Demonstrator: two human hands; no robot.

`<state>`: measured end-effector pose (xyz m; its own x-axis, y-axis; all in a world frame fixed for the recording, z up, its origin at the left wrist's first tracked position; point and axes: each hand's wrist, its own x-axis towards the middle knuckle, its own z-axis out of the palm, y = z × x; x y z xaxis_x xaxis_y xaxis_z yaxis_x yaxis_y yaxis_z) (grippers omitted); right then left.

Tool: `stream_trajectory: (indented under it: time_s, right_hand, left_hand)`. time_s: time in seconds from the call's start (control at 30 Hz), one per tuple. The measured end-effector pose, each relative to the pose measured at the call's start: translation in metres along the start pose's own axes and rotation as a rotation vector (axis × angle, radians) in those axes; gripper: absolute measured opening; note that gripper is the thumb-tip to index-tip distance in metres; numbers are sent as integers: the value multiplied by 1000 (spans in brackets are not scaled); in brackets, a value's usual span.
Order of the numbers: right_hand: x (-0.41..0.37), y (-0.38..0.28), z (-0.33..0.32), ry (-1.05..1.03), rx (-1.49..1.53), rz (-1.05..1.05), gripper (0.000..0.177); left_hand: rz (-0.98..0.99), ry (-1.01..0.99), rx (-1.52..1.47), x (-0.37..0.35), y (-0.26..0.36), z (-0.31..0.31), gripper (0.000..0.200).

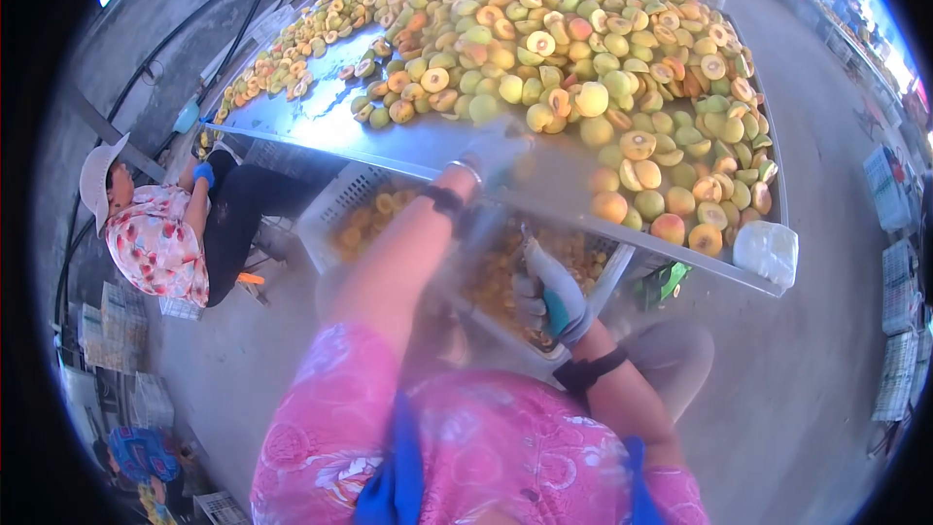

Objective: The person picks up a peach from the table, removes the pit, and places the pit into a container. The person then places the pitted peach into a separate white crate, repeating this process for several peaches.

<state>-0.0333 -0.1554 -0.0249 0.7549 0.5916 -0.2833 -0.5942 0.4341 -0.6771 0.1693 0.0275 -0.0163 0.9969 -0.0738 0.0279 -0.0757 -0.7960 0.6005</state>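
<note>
Halved and whole peach-like fruits (pixel 593 68) lie heaped on a metal table (pixel 340 141). My left hand (pixel 496 151), gloved and smeared by motion, is over the table's near edge; its fingers cannot be made out. My right hand (pixel 554 292), in a grey and green glove, is closed around a small tool (pixel 527 235) whose tip points up, over a crate (pixel 530 338) below the table edge. Cut fruit pieces (pixel 496 287) fill the crate. Beside it on the left, a white crate (pixel 326 209) holds more pieces.
A co-worker (pixel 160 233) in a hat sits at the left, near the table's corner. A clear plastic-wrapped thing (pixel 766 251) is on the table's right corner. Crates stand stacked at the right (pixel 896 282) and left (pixel 115 326). Another person (pixel 146 457) is at the lower left.
</note>
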Motion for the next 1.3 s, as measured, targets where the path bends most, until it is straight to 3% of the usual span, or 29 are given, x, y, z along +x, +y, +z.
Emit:
stream_trajectory:
  time_s: [0.07, 0.13, 0.2, 0.27, 0.37, 0.4, 0.43, 0.5, 0.53, 0.6, 0.77, 0.87, 0.93, 1.03, 1.17, 1.23, 1.3]
  right_hand:
    - [-3, -6, 4, 17, 0, -37, 33]
    - [-9, -17, 15, 36, -4, -72, 33]
    - [-14, -26, 28, 237, -60, -124, 34]
    - [-12, -25, 26, 254, -157, -194, 35]
    - [-4, -19, 10, 259, -323, -291, 35]
    - [-6, -20, 11, 267, -315, -270, 31]
    - [-8, -20, 11, 275, -309, -248, 27]
    - [-8, -19, 10, 273, -343, -252, 27]
    - [-8, -18, 10, 270, -374, -257, 28]
    - [-9, -17, 10, 264, -381, -245, 27]
    - [-4, -11, 4, 258, -420, -158, 35]
    - [3, -2, -3, 297, -685, -219, 46]
    - [17, 14, -25, 284, -1128, -443, 53]
    - [15, 30, -33, 262, -1266, -588, 54]
    - [-9, 13, -15, 180, -1068, -566, 49]
    - [-20, -4, 3, 166, -458, -41, 24]
    - [-24, -5, 3, 124, -356, -19, 26]
  left_hand:
    - [-27, -180, -932, -20, 4, -2, 32]
    - [-41, -165, -1086, -51, 24, -12, 29]
    - [-55, -147, -1242, -81, 42, -18, 27]
    - [-105, -230, -1422, -105, 50, -17, 34]
    - [-128, -190, -1434, -117, 31, 8, 37]
    - [11, -143, -1183, -118, 24, 17, 37]
    - [9, -144, -1187, -123, 21, 23, 37]
    - [392, -27, -745, -132, 14, 34, 36]
    - [392, -25, -747, -138, 17, 31, 36]
    - [290, -92, -823, -151, 20, 24, 35]
    - [96, -10, -1149, -162, 35, 37, 34]
    - [-48, 59, -1413, -153, 19, 70, 35]
    - [-141, 101, -1566, -153, 20, 76, 35]
    - [-245, -3, -1731, -158, 42, 63, 38]
    - [-226, 27, -1650, -161, 45, 63, 41]
    - [-228, 23, -1637, -165, 47, 56, 44]
    - [-77, -157, -1582, -172, 46, 48, 47]
